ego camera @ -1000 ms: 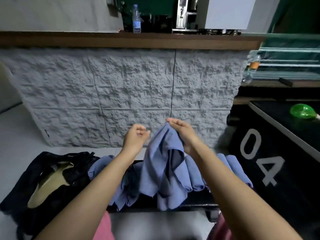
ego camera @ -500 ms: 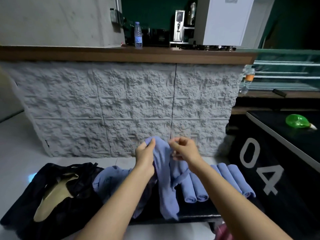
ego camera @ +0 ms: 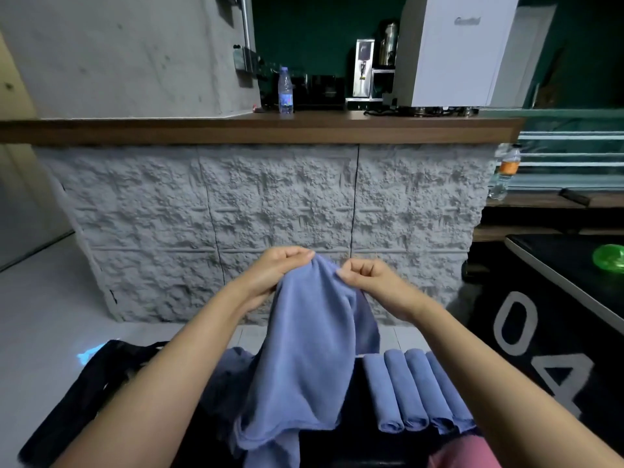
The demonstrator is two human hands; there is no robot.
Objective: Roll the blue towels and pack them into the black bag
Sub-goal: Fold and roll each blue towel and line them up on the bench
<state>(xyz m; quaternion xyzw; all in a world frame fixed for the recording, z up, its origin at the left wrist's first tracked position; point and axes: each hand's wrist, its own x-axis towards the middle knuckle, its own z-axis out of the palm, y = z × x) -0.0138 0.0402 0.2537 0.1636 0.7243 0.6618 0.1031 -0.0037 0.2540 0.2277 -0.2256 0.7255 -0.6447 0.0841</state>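
The left hand and right hand each pinch the top edge of a hanging blue towel at centre. It looks mid-straightening. From it, rolled towels lie at four o'clock and the black bag at eight. The next move is probably to lay it flat for rolling.

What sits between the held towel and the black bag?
Only a loose heap of blue towels, low beside the black bag. The held towel hangs above it, pinched by left hand and right hand. The bag's opening isn't visible.

Matt cloth towel (rough stone counter)
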